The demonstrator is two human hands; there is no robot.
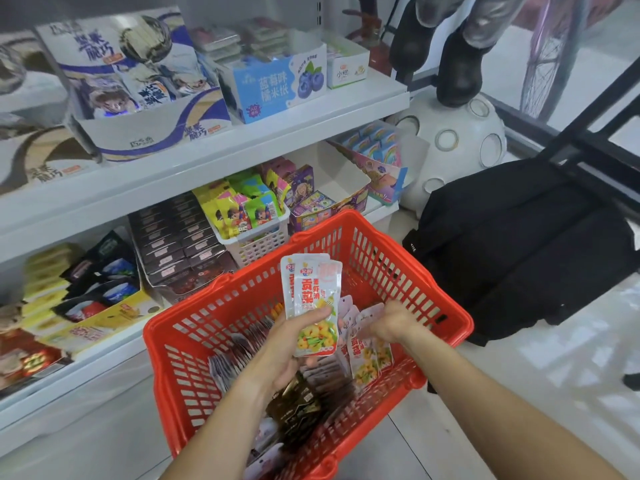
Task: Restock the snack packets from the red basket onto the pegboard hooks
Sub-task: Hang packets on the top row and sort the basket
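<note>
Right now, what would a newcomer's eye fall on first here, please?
The red basket at centre, on the floor before the shelves. Above it, the left hand holds up a fan of white snack packets, while the right hand reaches more inside. A black backpack lies to the right.

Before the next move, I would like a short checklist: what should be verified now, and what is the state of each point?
1. Left hand grips the white snack packets firmly, fanned upright: ok.
2. Right hand has hold of more packets in the red basket: cannot tell, the hand is blurred.
3. Matching packets remain in the basket to collect: ok.
4. Hang holes at the tops of the held packets are free: cannot tell.
5. Pegboard hooks are in view to aim at: not ok, only shelves show.
</note>
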